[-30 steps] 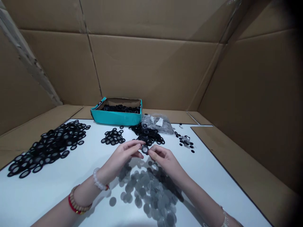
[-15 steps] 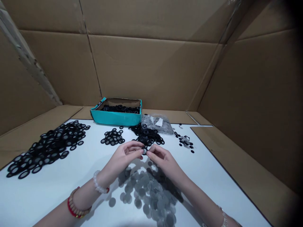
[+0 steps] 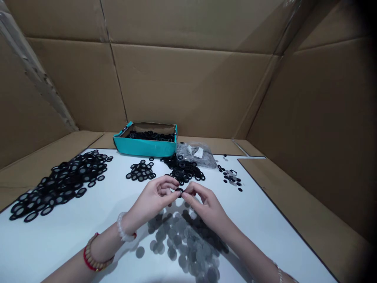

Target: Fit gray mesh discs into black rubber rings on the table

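Note:
Between my fingertips, a small black rubber ring (image 3: 179, 191) is pinched, tilted almost edge-on. My left hand (image 3: 156, 193) grips it from the left and my right hand (image 3: 204, 203) from the right. Below my hands lies a loose spread of grey mesh discs (image 3: 179, 236) mixed with some dark ones. Close beyond my fingers is a heap of black rings (image 3: 183, 169). A smaller heap of black rings with mesh centres (image 3: 140, 170) lies to the left of it. A larger heap of the same pieces (image 3: 61, 181) lies farther left.
The pieces lie on a white table (image 3: 253, 208) walled by brown cardboard (image 3: 188, 86). At the back stands a teal box (image 3: 145, 147) holding black rings. A plastic bag of grey discs (image 3: 196, 154) sits beside it, and a small scatter of pieces (image 3: 231, 177) lies to the right.
The ring has turned from facing me to nearly edge-on between my fingertips. My hands have drawn closer around it, and my right hand has shifted slightly lower.

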